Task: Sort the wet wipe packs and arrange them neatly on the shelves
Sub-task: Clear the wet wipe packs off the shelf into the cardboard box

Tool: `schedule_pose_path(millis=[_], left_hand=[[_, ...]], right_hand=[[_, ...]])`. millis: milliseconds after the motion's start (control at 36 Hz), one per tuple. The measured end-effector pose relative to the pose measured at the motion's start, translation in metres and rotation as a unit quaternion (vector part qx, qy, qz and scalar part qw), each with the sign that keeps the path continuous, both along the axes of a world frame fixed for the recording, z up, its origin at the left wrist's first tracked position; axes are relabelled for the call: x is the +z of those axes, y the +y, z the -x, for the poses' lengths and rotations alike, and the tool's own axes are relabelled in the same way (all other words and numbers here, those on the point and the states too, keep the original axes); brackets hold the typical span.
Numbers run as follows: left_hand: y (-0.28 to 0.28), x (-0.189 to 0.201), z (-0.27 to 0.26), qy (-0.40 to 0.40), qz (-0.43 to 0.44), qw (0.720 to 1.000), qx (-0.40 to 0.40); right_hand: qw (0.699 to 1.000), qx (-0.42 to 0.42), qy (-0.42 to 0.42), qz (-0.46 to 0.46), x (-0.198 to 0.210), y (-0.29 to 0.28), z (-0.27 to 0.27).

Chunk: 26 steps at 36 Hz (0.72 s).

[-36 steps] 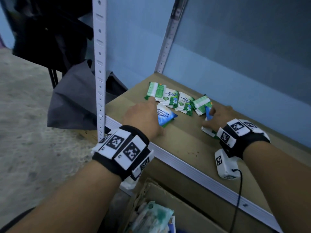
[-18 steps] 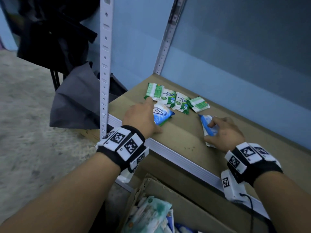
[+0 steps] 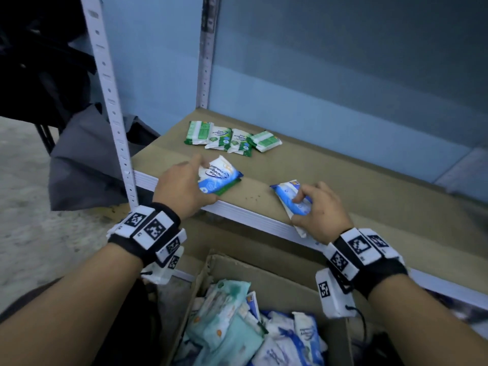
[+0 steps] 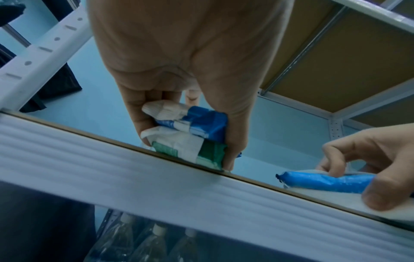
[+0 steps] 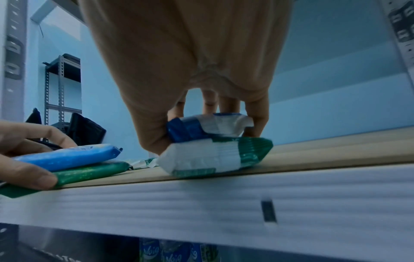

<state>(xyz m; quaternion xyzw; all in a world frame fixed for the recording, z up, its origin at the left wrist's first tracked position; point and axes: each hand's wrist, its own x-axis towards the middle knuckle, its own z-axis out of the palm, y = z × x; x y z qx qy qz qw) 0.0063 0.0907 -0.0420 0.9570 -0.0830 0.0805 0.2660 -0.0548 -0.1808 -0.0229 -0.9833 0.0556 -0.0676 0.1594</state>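
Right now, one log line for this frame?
left hand: grips left stack, blue on green, at shelf edge | right hand: grips right stack, blue on top | green packs: row at back | carton: packs left

Clear plastic bottles (image 4: pixel 143 246) under the shelf; a dark, possibly fabric, bag (image 3: pixel 87 159) beside it.

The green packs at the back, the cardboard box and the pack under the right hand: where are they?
row of green wipe packs (image 3: pixel 232 138): head view, middle pack's front.
cardboard box (image 3: pixel 285 280): head view, inner wall.
blue wipe pack (image 3: pixel 286 194): head view, its exposed top.
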Motion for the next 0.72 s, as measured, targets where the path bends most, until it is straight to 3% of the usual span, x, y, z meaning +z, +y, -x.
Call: schedule_pose_path(millis=[194,333,417,583,722], left_hand=[[-0.016,-0.013,0.046,-0.027,0.038,0.997,-0.066],[-0.028,-0.029,0.091,-0.043,0.055,0.992,-0.101],[-0.033,-0.04,0.116,-0.04,0.06,0.99,-0.121],[-0.05,-0.074,0.154,0.032,0.061,0.989,-0.131],[-0.064,-0.118,0.171,0.119,0.018,0.984,-0.129]], right_hand=[[0.998,0.023,-0.046,-0.024,-0.005,-0.007,0.058],[0.981,0.051,-0.106,-0.157,-0.03,-0.015,0.103],[0.972,0.048,-0.134,-0.188,-0.049,-0.017,0.132],[0.978,-0.012,-0.086,-0.191,-0.103,-0.03,0.171],[0.978,-0.029,0.006,-0.205,-0.151,-0.037,0.198]])
